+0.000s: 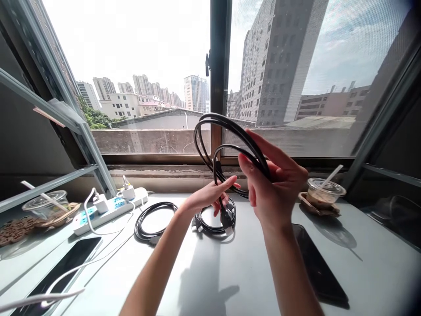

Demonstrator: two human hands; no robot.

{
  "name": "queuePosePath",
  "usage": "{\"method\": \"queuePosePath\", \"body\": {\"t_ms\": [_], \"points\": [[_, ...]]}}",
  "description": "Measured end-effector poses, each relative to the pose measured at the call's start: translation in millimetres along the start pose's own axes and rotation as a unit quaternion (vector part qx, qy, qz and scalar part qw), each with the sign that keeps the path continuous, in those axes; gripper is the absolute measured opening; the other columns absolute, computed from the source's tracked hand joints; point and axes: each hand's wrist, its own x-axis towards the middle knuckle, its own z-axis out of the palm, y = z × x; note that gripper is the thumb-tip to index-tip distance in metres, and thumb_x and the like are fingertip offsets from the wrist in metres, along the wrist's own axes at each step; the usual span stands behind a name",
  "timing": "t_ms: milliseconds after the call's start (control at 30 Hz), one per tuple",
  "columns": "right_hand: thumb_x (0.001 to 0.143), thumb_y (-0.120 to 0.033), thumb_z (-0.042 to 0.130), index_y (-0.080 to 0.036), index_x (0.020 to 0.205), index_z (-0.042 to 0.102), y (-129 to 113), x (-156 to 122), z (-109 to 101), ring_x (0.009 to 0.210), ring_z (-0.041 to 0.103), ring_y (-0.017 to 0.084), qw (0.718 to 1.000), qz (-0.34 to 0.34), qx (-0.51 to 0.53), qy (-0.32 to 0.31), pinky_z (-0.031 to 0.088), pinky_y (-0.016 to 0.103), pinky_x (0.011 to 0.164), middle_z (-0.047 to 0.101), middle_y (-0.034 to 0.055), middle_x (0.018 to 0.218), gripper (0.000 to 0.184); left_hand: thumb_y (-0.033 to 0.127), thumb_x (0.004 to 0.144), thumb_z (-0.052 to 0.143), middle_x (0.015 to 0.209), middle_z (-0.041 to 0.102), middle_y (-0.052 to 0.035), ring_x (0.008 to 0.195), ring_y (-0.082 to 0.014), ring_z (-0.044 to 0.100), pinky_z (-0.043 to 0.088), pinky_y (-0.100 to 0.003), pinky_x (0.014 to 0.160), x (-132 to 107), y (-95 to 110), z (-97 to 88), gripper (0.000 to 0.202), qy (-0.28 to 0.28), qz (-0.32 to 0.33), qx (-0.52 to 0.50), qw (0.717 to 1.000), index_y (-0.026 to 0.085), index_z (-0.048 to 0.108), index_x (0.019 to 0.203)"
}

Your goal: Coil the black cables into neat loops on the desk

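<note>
My right hand (278, 186) is raised above the table, its thumb and fingers closed around a looped black cable (241, 130). The loops arch up and to the left of that hand, in front of the window. My left hand (212, 195) is at the lower end of the loops, fingers curled about one strand and thumb stretched out to the right. A dark plug (226, 218) hangs down just below my left fingers. Behind it on the table lies a coiled black cable (210, 229) with its own plug. Another coiled black cable (140, 226) rests to the left, partly covered by my left forearm.
A white power strip (110, 211) with chargers and white cords stands on the left. A black phone (62, 272) lies in front of it. Lidded cups (46, 202) stand at both sides. A dark flat device (319, 267) lies right of my right forearm. The window (219, 87) is behind.
</note>
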Motion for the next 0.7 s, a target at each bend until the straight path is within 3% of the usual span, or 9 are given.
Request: {"method": "queuePosePath", "body": {"t_ms": [67,167,267,367,467,567,700], "points": [[0.071,-0.016,0.069,-0.022,0.092,0.072,3,1,0,0.026,0.023,0.002,0.999,-0.026,0.035,0.003,0.017,0.018,0.028,0.037,-0.011,0.035,0.023,0.058,0.084,0.039,0.052,0.051,0.0027,0.044,-0.0141,0.054,0.038,-0.022,0.038,4,-1,4.5,0.053,0.009,0.038,-0.055,0.998,0.017,0.057,0.111],[0.072,-0.017,0.067,-0.023,0.088,0.07,8,8,-2,0.025,0.017,0.001,0.994,-0.023,0.095,0.053,0.014,0.018,0.029,0.031,-0.0126,0.032,0.018,0.04,0.088,0.039,0.066,0.062,-0.0024,0.064,-0.0153,0.062,0.045,-0.022,0.054,5,0,5.4,0.038,0.084,0.11,-0.087,0.987,0.016,0.058,0.11],[0.07,-0.016,0.064,-0.02,0.093,0.065,16,18,-9,0.025,0.014,0.002,0.979,0.067,0.152,0.12,0.012,0.017,0.029,0.027,-0.0141,0.031,0.024,0.03,0.086,0.043,0.09,0.068,-0.0079,0.086,-0.0175,0.065,0.046,-0.024,0.072,3,3,1.8,0.026,0.141,0.18,-0.119,0.966,0.014,0.058,0.098],[0.067,-0.019,0.062,-0.017,0.102,0.061,30,27,-19,0.027,0.017,0.002,0.966,0.159,0.148,0.14,0.012,0.016,0.028,0.033,-0.0133,0.037,0.035,0.025,0.081,0.046,0.086,0.069,-0.0078,0.087,-0.0207,0.066,0.047,-0.03,0.078,0,8,-1.4,0.014,0.139,0.241,-0.204,0.939,0.015,0.049,0.091],[0.068,-0.024,0.063,-0.018,0.108,0.058,46,32,-30,0.029,0.027,0.002,0.977,0.166,0.046,0.122,0.019,0.016,0.028,0.046,-0.0094,0.048,0.041,0.023,0.077,0.05,0.072,0.065,-0.0032,0.072,-0.0207,0.067,0.05,-0.033,0.073,-4,12,-3.4,0.01,0.126,0.262,-0.245,0.925,0.015,0.046,0.083],[0.07,-0.028,0.066,-0.022,0.117,0.055,56,33,-39,0.034,0.038,0.004,0.984,0.097,-0.11,0.098,0.031,0.018,0.03,0.06,-0.0026,0.069,0.049,0.021,0.074,0.052,0.065,0.057,0.003,0.054,-0.0157,0.063,0.05,-0.029,0.057,-8,14,-7.1,0.011,0.137,0.266,-0.246,0.922,0.017,0.044,0.08],[0.068,-0.026,0.07,-0.027,0.126,0.051,56,33,-47,0.039,0.038,0.004,0.973,-0.006,-0.227,0.044,0.038,0.02,0.033,0.064,0.0028,0.093,0.061,0.018,0.072,0.054,0.06,0.049,0.0069,0.04,-0.0094,0.051,0.036,-0.02,0.038,-13,15,-15.7,0.016,0.126,0.263,-0.233,0.928,0.019,0.039,0.077]]}}
